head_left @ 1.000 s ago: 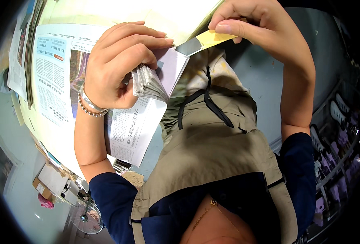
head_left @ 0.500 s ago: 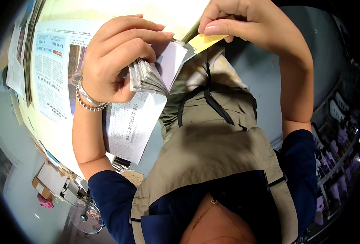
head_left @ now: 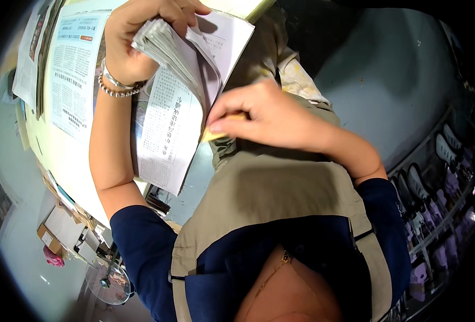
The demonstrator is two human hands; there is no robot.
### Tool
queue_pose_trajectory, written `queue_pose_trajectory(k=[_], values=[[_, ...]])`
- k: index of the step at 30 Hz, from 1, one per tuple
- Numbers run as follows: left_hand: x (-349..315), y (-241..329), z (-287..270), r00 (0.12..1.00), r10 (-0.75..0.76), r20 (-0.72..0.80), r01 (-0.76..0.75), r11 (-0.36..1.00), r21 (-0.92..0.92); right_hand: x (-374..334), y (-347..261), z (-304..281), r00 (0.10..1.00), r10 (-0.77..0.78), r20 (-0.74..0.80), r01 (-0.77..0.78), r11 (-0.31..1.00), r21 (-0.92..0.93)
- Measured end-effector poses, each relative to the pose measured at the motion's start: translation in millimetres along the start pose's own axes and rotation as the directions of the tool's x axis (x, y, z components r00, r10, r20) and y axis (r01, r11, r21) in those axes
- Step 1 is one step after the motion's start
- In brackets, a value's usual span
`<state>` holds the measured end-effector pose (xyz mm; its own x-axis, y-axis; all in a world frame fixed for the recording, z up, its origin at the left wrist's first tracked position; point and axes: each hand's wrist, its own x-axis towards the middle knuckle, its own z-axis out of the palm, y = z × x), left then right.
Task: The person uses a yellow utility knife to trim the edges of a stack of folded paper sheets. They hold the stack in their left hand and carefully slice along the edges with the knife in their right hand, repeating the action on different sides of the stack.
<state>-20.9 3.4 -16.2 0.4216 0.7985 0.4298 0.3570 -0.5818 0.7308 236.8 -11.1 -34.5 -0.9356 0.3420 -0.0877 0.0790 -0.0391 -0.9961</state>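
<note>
A: Where are the two hands, please?

B: The left hand point(head_left: 135, 48) is at the top, above the table point(head_left: 76, 174). It is clamped on the newspaper point(head_left: 165, 123), around a curled, thick bundle of its pages. The lower printed part hangs down beside the left forearm, over the edge of the table.

A: And the right hand?

B: The right hand point(head_left: 259, 115) is lower, in front of the apron point(head_left: 280, 188), a little blurred. Its thumb and fingers are closed together on a yellow tool point(head_left: 214, 134).

A: Does this tool touch the newspaper?

B: Its yellow end is at the right edge of the pages, just beside the fold. If it goes between them, I cannot tell, because the fingers and the pages cover the rest.

A: What else is around?

B: On the table, left of the left hand, a printed sheet point(head_left: 68, 80) lies flat. On the left wrist there is a beaded bracelet point(head_left: 120, 92). A fan point(head_left: 108, 282) stands at the lower left, and a rack point(head_left: 436, 231) at the right side.
</note>
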Motion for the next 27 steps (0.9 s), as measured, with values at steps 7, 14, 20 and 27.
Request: queue_pose_trajectory(k=[7,14,20,27], values=[[-6.9,-10.4,-6.4,0.997,0.023,-0.067,-0.029,0.996,-0.079,-9.2,33.5,105.6,0.954,-0.115,0.278,0.116,0.993,0.012],[-10.2,-3.2,1.8,0.993,-0.048,-0.107,0.04,0.996,-0.077,-21.5,3.6,22.6,0.957,0.016,0.289,-0.007,0.999,-0.035],[4.9,22.7,12.0,0.994,-0.112,0.016,0.107,0.978,0.181,-57.6,-23.8,-48.8,0.728,0.062,-0.682,-0.026,0.998,0.064],[4.9,24.6,15.0,0.986,-0.168,-0.016,0.168,0.965,0.203,-50.5,-16.8,-58.2,0.674,-0.083,-0.734,-0.056,0.985,-0.162]])
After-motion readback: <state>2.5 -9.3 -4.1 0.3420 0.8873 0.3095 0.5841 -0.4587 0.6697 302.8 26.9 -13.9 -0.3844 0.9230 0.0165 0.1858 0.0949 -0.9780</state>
